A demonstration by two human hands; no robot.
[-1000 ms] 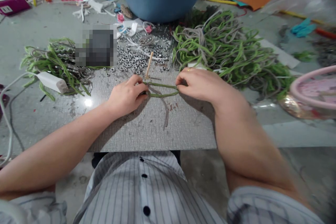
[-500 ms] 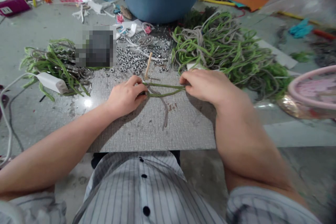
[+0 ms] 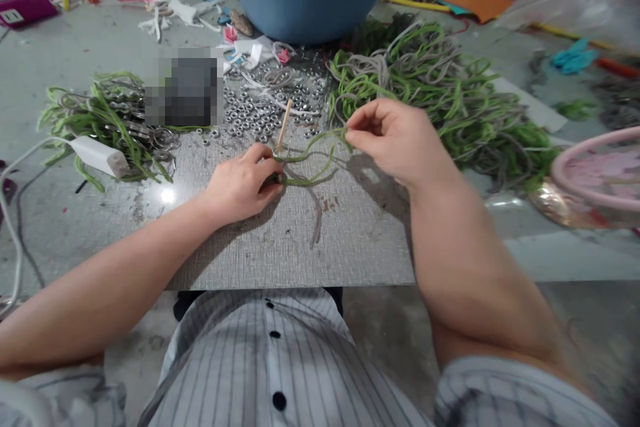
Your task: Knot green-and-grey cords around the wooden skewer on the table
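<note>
My left hand (image 3: pixel 247 183) rests on the table with its fingers closed on green cord (image 3: pixel 305 181), whose two strands come out to the right. The part inside the fingers is hidden. Raised a little to the right, my right hand (image 3: pixel 387 137) pinches the end of one green strand between thumb and fingertips. The other green strand ends free, curving upward. A grey cord (image 3: pixel 317 217) trails from beside my left fingers toward the table's front edge, and more grey cord runs rightward. Just behind my left hand a thin wooden stick (image 3: pixel 285 123) stands tilted.
Many small metal rings (image 3: pixel 245 113) lie scattered behind my hands. A heap of green and grey cords (image 3: pixel 440 93) is at right, a smaller bundle (image 3: pixel 95 113) at left by a white plug-like block (image 3: pixel 100 157). A blue basin (image 3: pixel 310 3) stands at the back; a pink-rimmed object (image 3: pixel 560 167) sits far right.
My right hand has lifted up and away with one green strand. The other strand has come free of it, and both strands now curve where they were drawn straight. My left hand stays put.
</note>
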